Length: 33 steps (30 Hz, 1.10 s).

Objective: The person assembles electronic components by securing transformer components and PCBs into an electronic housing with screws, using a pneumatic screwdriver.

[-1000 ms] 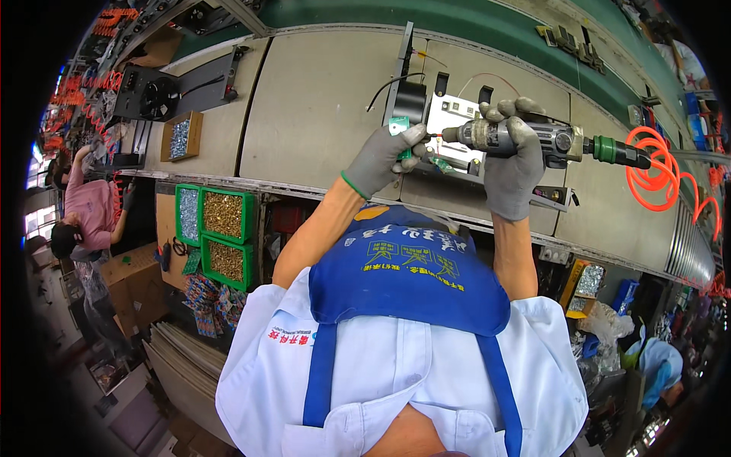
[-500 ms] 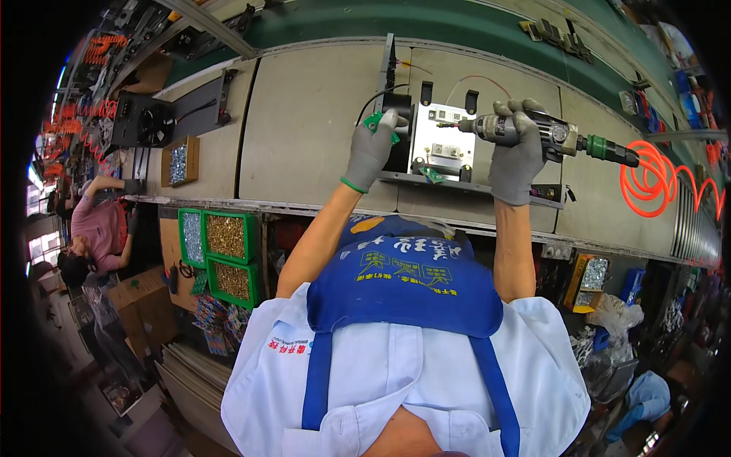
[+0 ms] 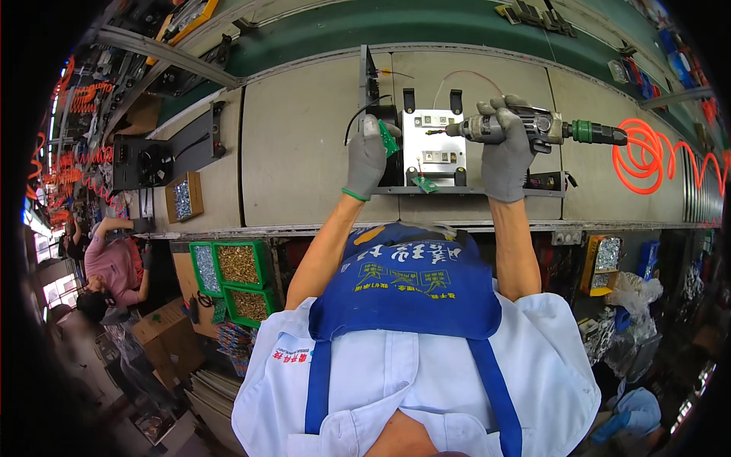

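Note:
My left hand, in a grey glove, is closed on a green circuit board beside the metal plate's left edge. My gloved right hand wraps round a grey and black air screwdriver, held level with its bit pointing left. The bit tip is over the silvery metal plate, close to the upper of two pale modules; whether it touches is too small to tell. The plate sits in a dark open chassis. Another small green board lies at the plate's near edge.
A coiled orange hose lies at the right. On the left are a black housing with a fan and a carton of screws. Green bins of fasteners stand below the bench edge. A co-worker is at far left.
The whole view has shifted slightly. The screwdriver's bit has moved a little left and nearer to me over the plate. My left hand has lowered slightly, and its circuit board has turned.

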Tool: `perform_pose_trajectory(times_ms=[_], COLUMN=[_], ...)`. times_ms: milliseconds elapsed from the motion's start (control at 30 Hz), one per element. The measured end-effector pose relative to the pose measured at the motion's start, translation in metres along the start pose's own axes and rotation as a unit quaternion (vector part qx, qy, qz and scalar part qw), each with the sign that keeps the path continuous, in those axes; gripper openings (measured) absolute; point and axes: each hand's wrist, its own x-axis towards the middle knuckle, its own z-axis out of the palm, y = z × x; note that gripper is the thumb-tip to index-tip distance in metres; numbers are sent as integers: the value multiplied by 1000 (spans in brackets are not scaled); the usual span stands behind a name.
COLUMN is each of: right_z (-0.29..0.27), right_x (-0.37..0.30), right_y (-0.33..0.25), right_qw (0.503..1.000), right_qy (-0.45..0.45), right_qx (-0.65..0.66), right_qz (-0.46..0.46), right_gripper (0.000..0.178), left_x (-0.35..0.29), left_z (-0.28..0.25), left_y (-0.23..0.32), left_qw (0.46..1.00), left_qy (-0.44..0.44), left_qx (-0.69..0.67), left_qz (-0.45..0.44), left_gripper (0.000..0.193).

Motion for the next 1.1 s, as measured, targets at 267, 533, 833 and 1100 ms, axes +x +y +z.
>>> perform_pose_trajectory(times_ms=[267,533,833,1100], right_z=[1,2,-15,-19], right_x=[5,11,27,32], right_y=[-2,4,28,33], right_qw=[1000,1000,999,999], right_qy=[0,11,42,47], right_qx=[-5,-18,-19,-6], right_qz=[-4,-8,-8,1], right_gripper=[28,28,30,27], left_x=[-3,-2,-12,-13], left_z=[-11,-10,0,-1], left_y=[20,2,-7,-3], left_qw=[997,970,931,931], left_qy=[-6,-75,-46,-26], left_qx=[64,-195,-349,-361], left_qz=[50,-128,-91,-49], left_gripper=[53,32,28,29])
